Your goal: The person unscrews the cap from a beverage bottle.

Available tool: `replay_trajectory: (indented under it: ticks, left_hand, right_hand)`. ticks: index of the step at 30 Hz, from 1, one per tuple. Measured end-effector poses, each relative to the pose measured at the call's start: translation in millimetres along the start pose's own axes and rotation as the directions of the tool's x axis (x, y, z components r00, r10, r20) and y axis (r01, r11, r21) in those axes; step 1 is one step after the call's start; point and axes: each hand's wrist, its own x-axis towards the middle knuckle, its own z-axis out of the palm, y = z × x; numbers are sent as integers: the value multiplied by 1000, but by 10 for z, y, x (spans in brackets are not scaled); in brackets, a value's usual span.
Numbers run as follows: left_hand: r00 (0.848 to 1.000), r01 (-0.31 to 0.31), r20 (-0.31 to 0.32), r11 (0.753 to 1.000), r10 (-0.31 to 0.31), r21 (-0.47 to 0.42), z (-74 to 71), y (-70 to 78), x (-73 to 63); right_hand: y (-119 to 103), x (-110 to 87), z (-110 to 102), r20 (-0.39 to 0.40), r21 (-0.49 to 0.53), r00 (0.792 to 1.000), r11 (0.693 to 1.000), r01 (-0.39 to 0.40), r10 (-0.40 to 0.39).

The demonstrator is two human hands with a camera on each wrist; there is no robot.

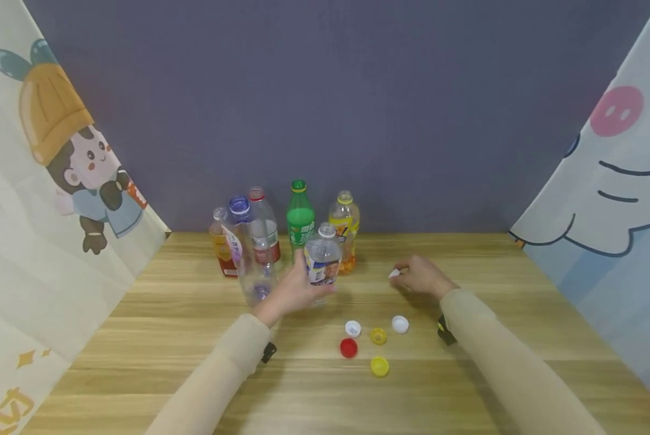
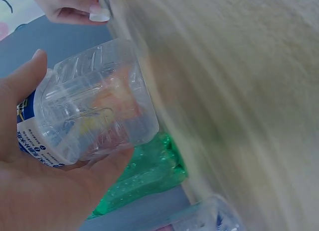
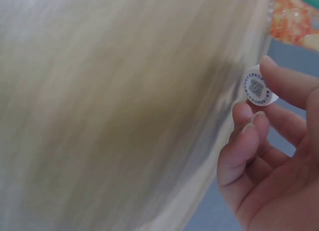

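A clear plastic bottle (image 1: 324, 254) with a blue-and-white label is gripped by my left hand (image 1: 298, 289), thumb and fingers around its sides. Its neck is uncapped. The left wrist view shows the bottle's transparent lower part (image 2: 99, 101); I cannot tell whether its base touches the table. To the right, my right hand (image 1: 420, 277) pinches a small white bottle cap (image 3: 257, 86) between thumb and fingers, a printed round code facing the right wrist camera. A green bottle (image 1: 300, 217) and a bottle with a yellow-and-orange label (image 1: 348, 232) stand behind the held bottle.
Left of the left hand stand a clear bottle with a blue neck (image 1: 243, 241), a bottle with a red ring (image 1: 263, 226) and an amber-labelled bottle (image 1: 222, 244). Between the forearms lie a red cap (image 1: 349, 348), white caps (image 1: 400, 324) and yellow caps (image 1: 380, 366).
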Motion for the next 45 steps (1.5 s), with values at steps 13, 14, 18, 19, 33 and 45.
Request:
replay_trajectory:
  ticks: [13, 14, 18, 19, 33, 45]
  left_hand:
    - [999, 44, -3, 999, -44, 32, 32, -9, 32]
    - [999, 46, -4, 998, -46, 32, 33, -10, 33]
    - [998, 60, -12, 998, -60, 23, 28, -17, 30]
    - [998, 64, -13, 998, -63, 18, 24, -17, 28]
    - [998, 61, -28, 998, -62, -22, 41, -82, 71]
    - [997, 80, 8, 996, -80, -38, 123, -84, 139]
  right_hand:
    - [119, 4, 16, 19, -98, 999, 994, -42, 44]
    - [118, 7, 19, 19, -114, 999, 993, -41, 43]
    - [85, 6, 31, 17, -178, 998, 983, -50, 54]
    - [73, 5, 32, 19, -192, 998, 980, -52, 57]
    - [22, 28, 70, -23, -260, 998, 964, -62, 58]
    - [-33, 40, 83, -21, -243, 997, 967, -78, 75]
